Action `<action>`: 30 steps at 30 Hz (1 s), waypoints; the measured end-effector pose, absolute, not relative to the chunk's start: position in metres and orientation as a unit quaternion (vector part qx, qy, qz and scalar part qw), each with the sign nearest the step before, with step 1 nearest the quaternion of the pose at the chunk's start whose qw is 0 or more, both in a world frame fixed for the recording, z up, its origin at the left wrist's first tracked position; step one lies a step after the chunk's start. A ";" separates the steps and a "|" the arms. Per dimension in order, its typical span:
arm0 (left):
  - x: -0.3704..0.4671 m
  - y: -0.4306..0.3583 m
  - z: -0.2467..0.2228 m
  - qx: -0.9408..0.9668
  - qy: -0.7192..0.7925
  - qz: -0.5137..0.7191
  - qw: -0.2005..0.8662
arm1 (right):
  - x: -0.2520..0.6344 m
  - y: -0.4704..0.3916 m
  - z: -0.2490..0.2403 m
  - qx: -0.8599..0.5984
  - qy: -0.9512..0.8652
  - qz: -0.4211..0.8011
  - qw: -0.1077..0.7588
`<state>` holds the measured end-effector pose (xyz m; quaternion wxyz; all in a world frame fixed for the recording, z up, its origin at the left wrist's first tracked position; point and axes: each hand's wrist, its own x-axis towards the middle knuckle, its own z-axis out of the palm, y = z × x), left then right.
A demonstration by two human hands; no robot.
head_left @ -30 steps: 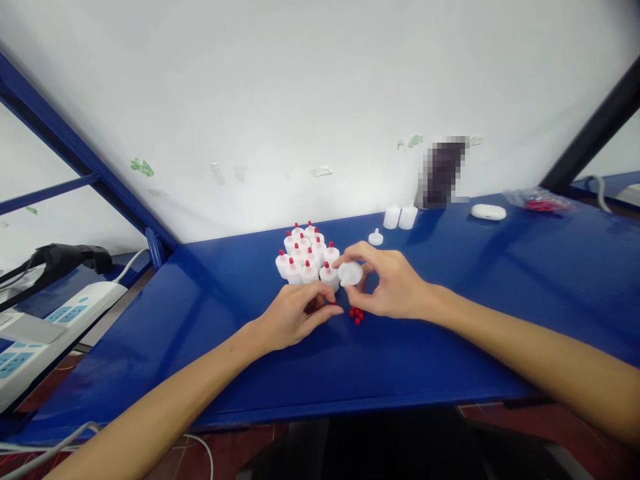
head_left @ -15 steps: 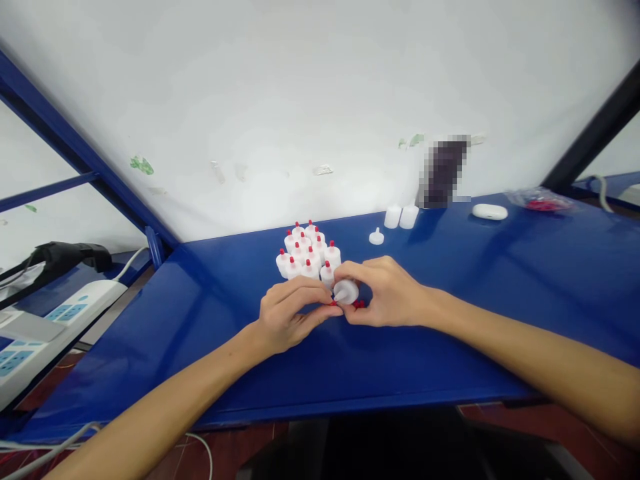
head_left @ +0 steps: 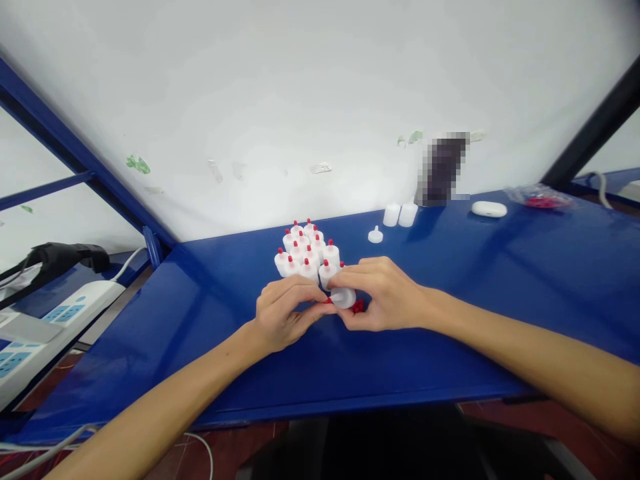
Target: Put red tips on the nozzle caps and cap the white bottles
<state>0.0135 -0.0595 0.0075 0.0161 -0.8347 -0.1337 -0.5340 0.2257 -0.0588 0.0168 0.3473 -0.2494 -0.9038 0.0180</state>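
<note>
Between thumb and finger, my left hand pinches a small red cap at the nozzle tip of a white bottle top. My right hand grips that white nozzle bottle, tilted with its nozzle toward the left hand; how much of its body is in the hand is hidden. Under the right hand lies a small heap of loose red caps, partly covered. Just beyond both hands stands a cluster of several white bottles with red caps on their nozzles.
Two white bottles without nozzles stand near the wall, and a loose white nozzle lid lies before them. Farther right on the blue table are a white case and a clear bag with red pieces. A power strip is at left.
The held bottle has turned so its nozzle points more to the left. The red cap in my left hand now meets the nozzle tip, slightly higher and farther left.
</note>
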 end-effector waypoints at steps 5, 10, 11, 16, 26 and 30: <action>0.013 -0.057 0.004 -0.843 -0.132 -0.522 0.005 | 0.222 -0.059 0.014 -0.223 -0.910 -0.010 0.350; 0.013 -0.057 0.003 -0.855 -0.121 -0.504 -0.004 | 0.220 -0.060 0.014 -0.203 -0.909 -0.070 0.356; 0.013 -0.057 0.003 -0.856 -0.121 -0.503 -0.003 | 0.221 -0.060 0.015 -0.203 -0.910 -0.078 0.352; 0.014 -0.061 0.007 -0.855 -0.120 -0.504 0.000 | 0.224 -0.058 0.018 -0.213 -0.917 -0.079 0.328; 0.008 -0.054 0.007 -0.854 -0.125 -0.495 -0.100 | 0.225 -0.059 0.018 -0.235 -0.934 0.005 0.270; 0.007 -0.053 0.007 -0.868 -0.102 -0.483 -0.045 | 0.223 -0.061 0.020 -0.243 -0.937 0.021 0.251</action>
